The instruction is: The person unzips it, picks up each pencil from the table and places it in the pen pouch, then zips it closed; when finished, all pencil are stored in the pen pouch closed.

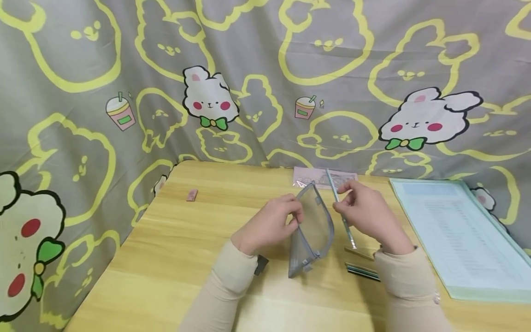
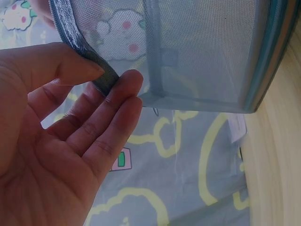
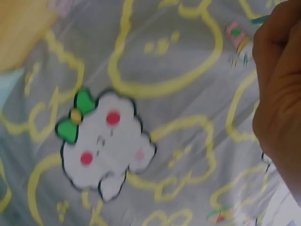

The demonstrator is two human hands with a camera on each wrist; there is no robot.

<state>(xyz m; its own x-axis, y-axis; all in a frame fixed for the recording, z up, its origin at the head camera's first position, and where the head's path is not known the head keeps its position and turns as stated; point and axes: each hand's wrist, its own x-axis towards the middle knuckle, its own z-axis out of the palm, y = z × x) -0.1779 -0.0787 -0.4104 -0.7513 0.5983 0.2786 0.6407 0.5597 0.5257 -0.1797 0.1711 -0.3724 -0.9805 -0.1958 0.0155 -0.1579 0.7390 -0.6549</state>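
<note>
A grey mesh zip pouch (image 1: 316, 220) stands on the wooden table, tilted, its mouth toward the right. My left hand (image 1: 269, 222) pinches its zipped edge; in the left wrist view the thumb and fingertips grip the dark zipper tape (image 2: 81, 41). To the right of the pouch, my right hand (image 1: 369, 212) holds a thin pale-blue pencil (image 1: 335, 190) between thumb and fingers, slanting above the table. Below that hand lie a brownish pencil (image 1: 359, 253) and darker pencils (image 1: 362, 271). The right wrist view shows only part of the right hand (image 3: 282, 89) and a bit of the pencil.
A small pink eraser (image 1: 192, 195) lies at the table's left. By the back edge is a clear-and-pink packet (image 1: 307, 176). A pale blue printed sheet or folder (image 1: 456, 235) covers the right side. A small dark object (image 1: 261, 264) shows beside the left sleeve. Patterned curtain (image 1: 257, 55) hangs behind.
</note>
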